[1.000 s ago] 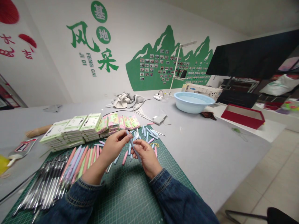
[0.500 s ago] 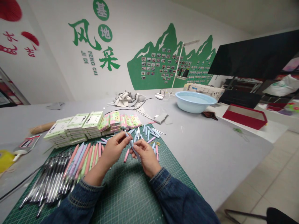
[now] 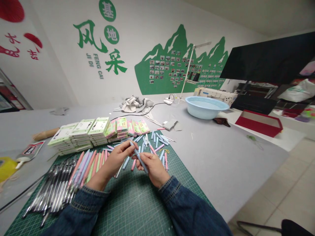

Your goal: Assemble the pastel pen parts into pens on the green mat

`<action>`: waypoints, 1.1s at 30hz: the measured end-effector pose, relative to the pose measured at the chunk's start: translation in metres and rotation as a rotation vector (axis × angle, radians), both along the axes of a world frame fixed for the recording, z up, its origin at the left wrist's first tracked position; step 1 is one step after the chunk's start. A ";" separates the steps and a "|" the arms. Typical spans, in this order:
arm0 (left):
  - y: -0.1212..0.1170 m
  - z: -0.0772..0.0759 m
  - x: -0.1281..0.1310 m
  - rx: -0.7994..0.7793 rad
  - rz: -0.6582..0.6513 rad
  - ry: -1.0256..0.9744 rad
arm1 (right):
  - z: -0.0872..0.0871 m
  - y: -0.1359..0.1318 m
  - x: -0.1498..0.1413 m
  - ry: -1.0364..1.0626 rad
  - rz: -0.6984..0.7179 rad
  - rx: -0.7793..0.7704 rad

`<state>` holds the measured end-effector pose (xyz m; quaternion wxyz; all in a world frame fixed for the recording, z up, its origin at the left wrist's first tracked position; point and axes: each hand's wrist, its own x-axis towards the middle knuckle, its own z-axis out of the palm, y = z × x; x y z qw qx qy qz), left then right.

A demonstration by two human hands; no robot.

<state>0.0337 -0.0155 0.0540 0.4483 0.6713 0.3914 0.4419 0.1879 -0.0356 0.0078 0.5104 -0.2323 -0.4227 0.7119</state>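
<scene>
A light-blue pen (image 3: 142,161) slants between my two hands above the green cutting mat (image 3: 137,206). The fingers of my left hand (image 3: 123,154) pinch its upper end. My right hand (image 3: 155,165) is closed round its lower half. Just beyond my fingers lie scattered blue and pink pen parts (image 3: 157,141) and thin white refills (image 3: 146,140). Left of my left wrist, pastel pens (image 3: 85,164) in pink, purple and green lie in a row. Several clear pens with black grips (image 3: 55,183) are spread beside them.
Stacks of white-and-green boxes (image 3: 81,131) and small pink-green packs (image 3: 121,126) line the mat's far edge. A tube (image 3: 31,152) and a yellow object (image 3: 7,168) lie far left. A light-blue basin (image 3: 206,111) and a red box (image 3: 258,123) stand right of crumpled cloth (image 3: 135,105).
My hands have shifted slightly, and the blue pen between them shows more of its length. More of the blue pieces and a white refill beside my left fingers have come into sight.
</scene>
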 end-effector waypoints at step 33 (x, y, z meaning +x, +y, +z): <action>0.003 -0.015 0.000 -0.056 0.075 -0.110 | -0.003 -0.002 0.000 -0.078 -0.001 -0.039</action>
